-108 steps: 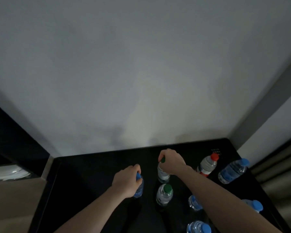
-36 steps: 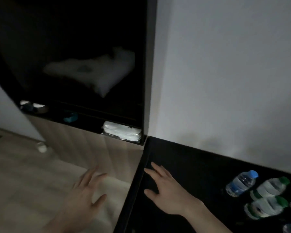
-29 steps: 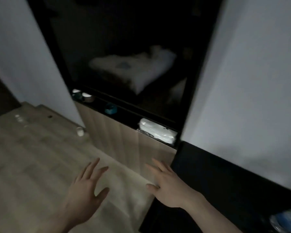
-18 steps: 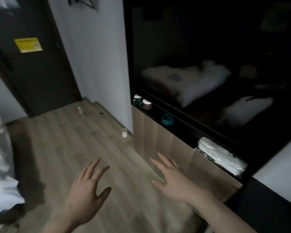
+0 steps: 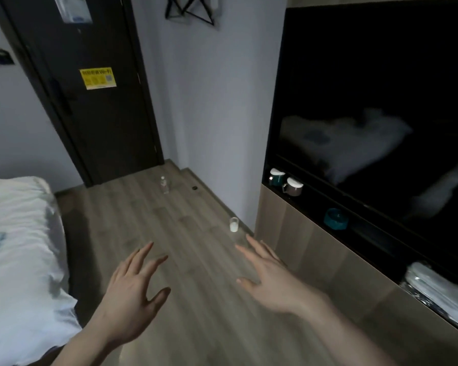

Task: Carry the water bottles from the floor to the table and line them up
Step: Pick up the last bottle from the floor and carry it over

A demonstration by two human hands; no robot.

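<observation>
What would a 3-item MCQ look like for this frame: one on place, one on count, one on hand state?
1. Where is the far water bottle?
A. on the bed
B. on the floor near the door
C. on the shelf

2. How many mugs stand in the shelf niche?
A. two
B. four
C. none

3. What do the hands hold?
A. one bottle each
B. a mug
C. nothing

Key: 1 B, it stands on the wooden floor before the dark door. 2 A, two white-lidded mugs side by side. 3 C, left hand and right hand show spread, empty fingers.

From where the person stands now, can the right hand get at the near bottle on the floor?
Probably yes: the right hand is open and empty, with bare floor between it and the near bottle.
</observation>
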